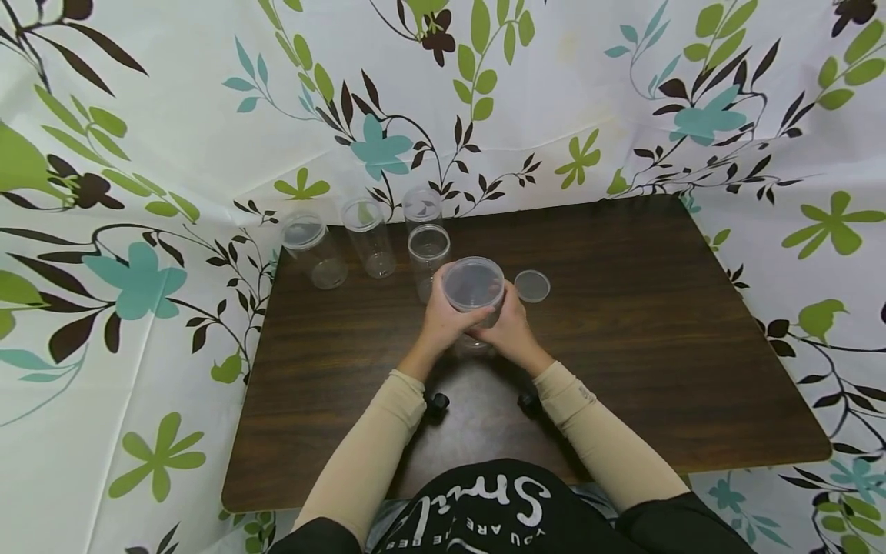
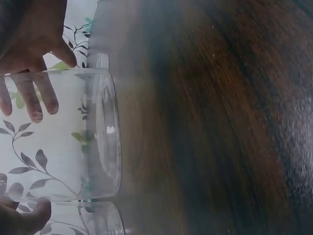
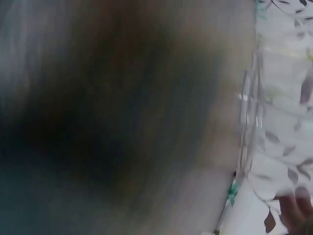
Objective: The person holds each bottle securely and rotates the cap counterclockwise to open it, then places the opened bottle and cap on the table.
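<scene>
Clear jars [image 1: 367, 238] crowding the far left; bare table [image 1: 657, 323] to the right.

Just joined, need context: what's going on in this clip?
A person holds a clear plastic jar between both hands, left hand and right hand, over a dark wooden table. A loose lid lies just right of it. Four more clear jars stand at the table's far left.

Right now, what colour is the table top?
Dark brown wood grain table, clearest in the head view.
</scene>
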A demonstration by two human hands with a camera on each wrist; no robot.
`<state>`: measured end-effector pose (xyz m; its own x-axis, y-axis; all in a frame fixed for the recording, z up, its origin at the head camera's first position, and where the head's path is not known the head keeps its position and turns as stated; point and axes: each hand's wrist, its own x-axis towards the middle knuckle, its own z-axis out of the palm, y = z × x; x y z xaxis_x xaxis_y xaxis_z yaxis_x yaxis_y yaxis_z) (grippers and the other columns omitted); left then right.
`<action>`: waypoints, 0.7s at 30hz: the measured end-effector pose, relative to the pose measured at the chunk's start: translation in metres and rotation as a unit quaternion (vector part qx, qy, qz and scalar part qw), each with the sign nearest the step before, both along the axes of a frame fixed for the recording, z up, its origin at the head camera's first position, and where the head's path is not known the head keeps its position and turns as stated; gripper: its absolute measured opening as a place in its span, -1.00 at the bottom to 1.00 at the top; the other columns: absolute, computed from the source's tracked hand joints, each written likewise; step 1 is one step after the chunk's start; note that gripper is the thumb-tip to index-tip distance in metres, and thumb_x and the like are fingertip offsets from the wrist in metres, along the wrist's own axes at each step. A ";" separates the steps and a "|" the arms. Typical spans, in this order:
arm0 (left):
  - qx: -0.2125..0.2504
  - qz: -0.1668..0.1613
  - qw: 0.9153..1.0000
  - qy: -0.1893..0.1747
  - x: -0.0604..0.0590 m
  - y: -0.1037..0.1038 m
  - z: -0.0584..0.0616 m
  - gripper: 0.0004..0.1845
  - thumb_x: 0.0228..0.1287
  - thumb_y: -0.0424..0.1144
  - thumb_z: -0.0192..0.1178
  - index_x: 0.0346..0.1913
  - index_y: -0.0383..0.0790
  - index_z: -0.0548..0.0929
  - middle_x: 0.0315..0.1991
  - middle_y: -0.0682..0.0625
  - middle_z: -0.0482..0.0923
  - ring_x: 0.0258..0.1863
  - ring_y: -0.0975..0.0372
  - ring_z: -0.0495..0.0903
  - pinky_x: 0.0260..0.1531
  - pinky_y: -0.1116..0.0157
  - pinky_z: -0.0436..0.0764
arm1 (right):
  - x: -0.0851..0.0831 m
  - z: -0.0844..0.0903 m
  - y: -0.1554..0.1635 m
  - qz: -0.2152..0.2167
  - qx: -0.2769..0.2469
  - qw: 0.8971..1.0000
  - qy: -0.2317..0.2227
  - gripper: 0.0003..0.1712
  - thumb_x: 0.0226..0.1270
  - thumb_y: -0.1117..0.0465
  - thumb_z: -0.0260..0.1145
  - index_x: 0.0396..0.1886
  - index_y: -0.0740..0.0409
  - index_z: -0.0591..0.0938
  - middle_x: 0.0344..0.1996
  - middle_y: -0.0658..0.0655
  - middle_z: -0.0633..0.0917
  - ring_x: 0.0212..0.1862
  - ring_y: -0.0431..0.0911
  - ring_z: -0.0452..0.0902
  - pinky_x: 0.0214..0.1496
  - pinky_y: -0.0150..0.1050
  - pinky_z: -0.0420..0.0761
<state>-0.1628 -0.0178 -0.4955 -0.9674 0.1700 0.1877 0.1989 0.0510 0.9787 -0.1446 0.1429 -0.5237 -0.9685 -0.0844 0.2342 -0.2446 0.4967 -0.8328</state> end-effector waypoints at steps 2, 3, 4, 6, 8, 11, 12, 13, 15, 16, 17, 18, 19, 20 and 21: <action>-0.001 0.002 1.000 0.001 0.000 0.000 -0.001 0.11 -0.09 -0.33 0.64 0.50 -0.23 0.16 0.39 -0.20 0.34 0.31 -0.08 0.37 0.31 -0.05 0.34 | 0.002 0.000 -0.003 -0.016 0.015 0.999 0.026 0.25 -0.18 0.17 0.75 0.40 0.43 0.16 0.24 0.44 0.41 0.25 0.32 0.39 0.31 0.21 0.38; -0.004 0.002 1.000 -0.001 0.000 0.000 0.000 0.11 -0.09 -0.33 0.64 0.50 -0.23 0.16 0.39 -0.21 0.34 0.31 -0.06 0.38 0.31 -0.05 0.34 | 0.002 -0.001 -0.004 -0.021 0.019 0.999 0.036 0.25 -0.19 0.16 0.75 0.38 0.45 0.16 0.22 0.45 0.41 0.24 0.33 0.39 0.29 0.22 0.39; -0.004 0.005 1.000 0.002 -0.002 0.000 -0.006 0.11 -0.10 -0.31 0.65 0.50 -0.19 0.17 0.38 -0.19 0.35 0.31 -0.07 0.38 0.31 -0.06 0.34 | 0.002 -0.001 -0.004 -0.024 0.023 0.999 0.040 0.25 -0.20 0.16 0.75 0.38 0.45 0.16 0.21 0.47 0.41 0.23 0.33 0.38 0.28 0.23 0.39; -0.003 0.004 1.000 0.003 -0.002 -0.001 -0.005 0.10 -0.11 -0.32 0.65 0.48 -0.17 0.19 0.37 -0.20 0.37 0.30 -0.09 0.39 0.31 -0.06 0.35 | 0.002 -0.001 -0.003 -0.009 0.018 0.999 0.043 0.25 -0.20 0.19 0.75 0.37 0.46 0.14 0.21 0.49 0.38 0.24 0.33 0.33 0.29 0.22 0.35; -0.005 0.003 1.000 0.004 -0.002 -0.002 -0.005 0.08 -0.12 -0.32 0.65 0.47 -0.16 0.20 0.36 -0.21 0.37 0.30 -0.12 0.39 0.31 -0.08 0.35 | 0.000 0.000 0.002 0.020 0.001 0.999 0.038 0.25 -0.18 0.24 0.74 0.38 0.46 0.11 0.23 0.49 0.34 0.27 0.30 0.28 0.34 0.19 0.29; -0.011 -0.001 1.000 0.001 -0.002 -0.005 -0.005 0.08 -0.12 -0.33 0.64 0.47 -0.16 0.21 0.36 -0.20 0.38 0.30 -0.11 0.40 0.30 -0.09 0.37 | -0.005 0.004 0.014 0.086 -0.032 0.996 0.003 0.29 -0.13 0.27 0.73 0.43 0.40 0.02 0.30 0.47 0.27 0.35 0.27 0.20 0.42 0.17 0.17; -0.017 -0.002 1.000 0.001 -0.002 -0.006 -0.005 0.07 -0.12 -0.32 0.64 0.47 -0.15 0.21 0.35 -0.18 0.39 0.29 -0.08 0.41 0.30 -0.07 0.38 | -0.007 0.005 0.020 0.110 -0.040 0.993 -0.012 0.31 -0.10 0.24 0.72 0.46 0.36 0.00 0.33 0.46 0.24 0.38 0.27 0.17 0.44 0.18 0.14; -0.023 -0.004 1.000 -0.002 -0.001 -0.007 -0.005 0.07 -0.11 -0.31 0.64 0.48 -0.14 0.22 0.35 -0.15 0.39 0.28 -0.04 0.42 0.29 -0.04 0.39 | -0.010 0.006 0.026 0.134 -0.051 0.989 -0.029 0.35 -0.07 0.18 0.72 0.50 0.32 -0.05 0.37 0.45 0.21 0.42 0.27 0.14 0.46 0.22 0.11; -0.023 -0.008 1.000 -0.003 -0.001 -0.009 -0.006 0.06 -0.10 -0.32 0.63 0.48 -0.14 0.23 0.34 -0.12 0.40 0.27 0.01 0.43 0.28 -0.01 0.39 | -0.016 0.006 0.039 0.177 -0.071 0.979 -0.064 0.45 -0.05 -0.02 0.71 0.56 0.22 -0.13 0.46 0.43 0.14 0.48 0.30 0.07 0.47 0.31 0.06; -0.022 -0.009 1.000 -0.004 -0.001 -0.010 -0.006 0.05 -0.10 -0.32 0.63 0.48 -0.13 0.24 0.33 -0.09 0.41 0.26 0.05 0.43 0.28 0.02 0.40 | -0.020 0.006 0.045 0.198 -0.082 0.974 -0.077 0.49 -0.06 -0.11 0.69 0.59 0.18 -0.15 0.49 0.43 0.10 0.50 0.32 0.04 0.45 0.36 0.05; -0.016 -0.011 1.000 -0.003 -0.001 -0.010 -0.007 0.04 -0.10 -0.34 0.63 0.47 -0.13 0.25 0.33 -0.08 0.41 0.26 0.06 0.44 0.27 0.02 0.39 | -0.024 0.005 0.050 0.218 -0.096 0.967 -0.088 0.51 -0.07 -0.20 0.66 0.61 0.16 -0.17 0.51 0.43 0.08 0.51 0.34 0.00 0.43 0.41 0.04; -0.005 -0.015 1.000 -0.003 -0.001 -0.011 -0.007 0.04 -0.10 -0.35 0.62 0.47 -0.13 0.26 0.32 -0.08 0.42 0.26 0.06 0.43 0.28 0.02 0.39 | -0.027 0.005 0.054 0.237 -0.110 0.960 -0.097 0.53 -0.08 -0.26 0.63 0.62 0.14 -0.18 0.54 0.41 0.05 0.53 0.34 -0.03 0.43 0.43 0.04; 0.005 -0.018 1.000 -0.004 -0.001 -0.012 -0.008 0.03 -0.10 -0.37 0.62 0.46 -0.13 0.27 0.32 -0.07 0.42 0.25 0.07 0.43 0.28 0.02 0.38 | -0.030 0.004 0.057 0.257 -0.130 0.952 -0.107 0.54 -0.08 -0.27 0.61 0.64 0.13 -0.19 0.55 0.41 0.06 0.54 0.35 -0.03 0.42 0.43 0.05; 0.019 -0.022 1.000 -0.005 -0.001 -0.012 -0.009 0.02 -0.10 -0.40 0.61 0.46 -0.13 0.27 0.32 -0.08 0.42 0.25 0.05 0.43 0.29 0.01 0.38 | -0.033 0.004 0.058 0.279 -0.154 0.941 -0.116 0.54 -0.07 -0.26 0.61 0.64 0.13 -0.19 0.55 0.42 0.07 0.54 0.34 -0.01 0.43 0.40 0.07; 0.033 -0.028 0.999 -0.007 -0.002 -0.012 -0.010 0.01 -0.09 -0.42 0.59 0.45 -0.14 0.28 0.32 -0.09 0.42 0.26 0.04 0.42 0.29 0.00 0.37 | -0.036 0.004 0.060 0.298 -0.172 0.931 -0.125 0.52 -0.06 -0.23 0.62 0.65 0.13 -0.19 0.55 0.41 0.09 0.53 0.31 0.02 0.45 0.33 0.12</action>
